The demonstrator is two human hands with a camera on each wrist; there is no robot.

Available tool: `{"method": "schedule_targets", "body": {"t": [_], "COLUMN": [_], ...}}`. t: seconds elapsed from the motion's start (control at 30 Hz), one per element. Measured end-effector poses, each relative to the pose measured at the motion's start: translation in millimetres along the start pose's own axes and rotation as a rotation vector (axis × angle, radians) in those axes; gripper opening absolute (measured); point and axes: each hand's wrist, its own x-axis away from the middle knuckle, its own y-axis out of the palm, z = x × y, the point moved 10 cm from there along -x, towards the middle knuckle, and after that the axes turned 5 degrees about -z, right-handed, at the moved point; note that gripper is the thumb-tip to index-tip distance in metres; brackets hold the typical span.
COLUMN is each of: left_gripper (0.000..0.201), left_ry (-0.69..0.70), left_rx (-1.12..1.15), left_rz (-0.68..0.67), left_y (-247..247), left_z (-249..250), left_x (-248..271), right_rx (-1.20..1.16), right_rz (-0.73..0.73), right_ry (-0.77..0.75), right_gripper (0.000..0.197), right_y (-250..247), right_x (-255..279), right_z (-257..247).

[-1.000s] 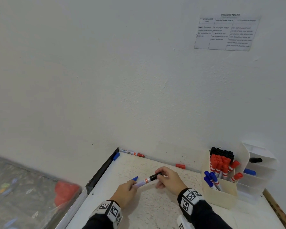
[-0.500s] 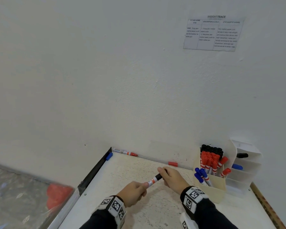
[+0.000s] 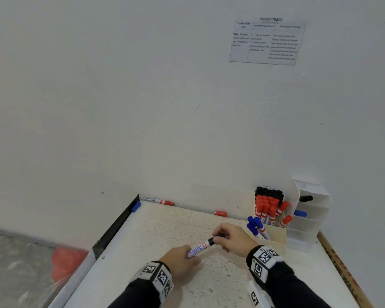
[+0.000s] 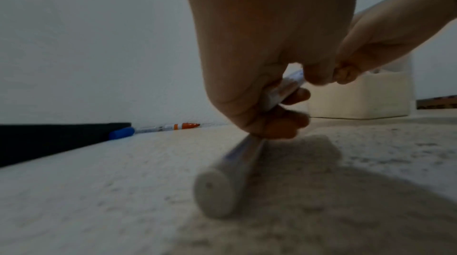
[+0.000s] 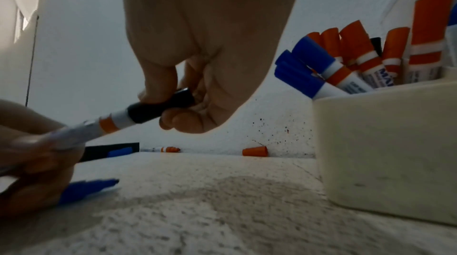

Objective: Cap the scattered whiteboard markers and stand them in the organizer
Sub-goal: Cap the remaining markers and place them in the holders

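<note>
Organizer [image 3: 273,237] mostly filled; left hand [image 3: 179,261] clamps marker [image 3: 198,250] barrel, right hand [image 3: 233,238] pinches its black cap [image 5: 158,109]; uncapped red marker [image 3: 158,200], loose red cap [image 3: 220,213] remain upper centre

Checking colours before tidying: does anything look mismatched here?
Yes. The marker held between both hands carries an orange band yet wears a black cap, pinched by the right hand. A loose orange cap lies by the wall.

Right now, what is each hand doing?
Left hand: grips the marker barrel.
Right hand: pinches the black cap on its tip.
</note>
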Motion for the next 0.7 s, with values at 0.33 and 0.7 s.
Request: {"method": "schedule_targets", "body": {"t": [0.33, 0.7], "left_gripper": [0.008, 0.046], "left_ry": [0.205, 0.112], "left_rx": [0.054, 0.572], "left_rz": [0.119, -0.091], "left_y": [-10.6, 18.2], "left_z": [25.4, 32.4], "left_x": [6.7, 15.7], "right_rx": [0.005, 0.128], "right_rz": [0.034, 0.126], "right_ry": [-0.032, -0.12], "right_gripper": [0.017, 0.038], "right_y": [3.6, -3.2], "right_x": [12.7, 12.4], "right_z": [5.2, -17.7]}}
